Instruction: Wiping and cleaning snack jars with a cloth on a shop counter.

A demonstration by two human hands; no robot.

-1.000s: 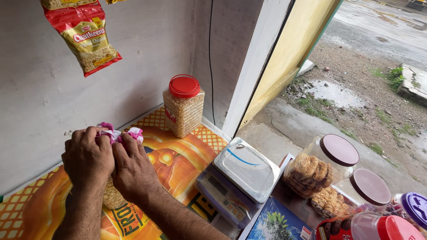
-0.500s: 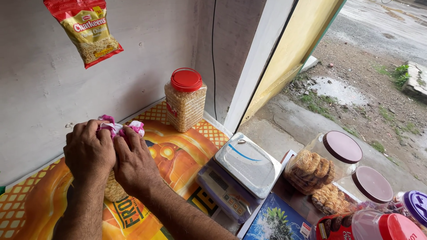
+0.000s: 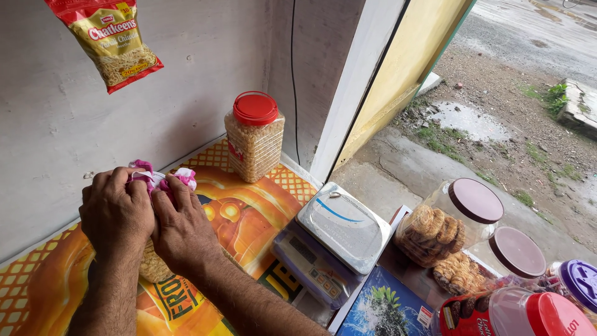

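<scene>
My left hand [image 3: 117, 214] and my right hand [image 3: 181, 229] are pressed together over the top of a small clear bag of pale snacks [image 3: 152, 264]. Both grip the bag's pink and white twisted neck [image 3: 163, 178], which sticks out above my fingers. The bag stands on an orange printed counter sheet [image 3: 261, 211] near the grey wall. Most of the bag is hidden under my hands.
A red-lidded jar of pale snacks [image 3: 254, 137] stands at the back. A grey weighing scale [image 3: 329, 239] sits to the right. Biscuit jars with brown lids [image 3: 454, 218], a purple-lidded jar [image 3: 575, 280] and a red-lidded jar [image 3: 516, 314] line the right edge. A snack packet [image 3: 111, 40] hangs above.
My hands stay clasped on the bag's neck with only slight finger shifts. The view has drifted a little, so the hanging packet sits differently in the frame.
</scene>
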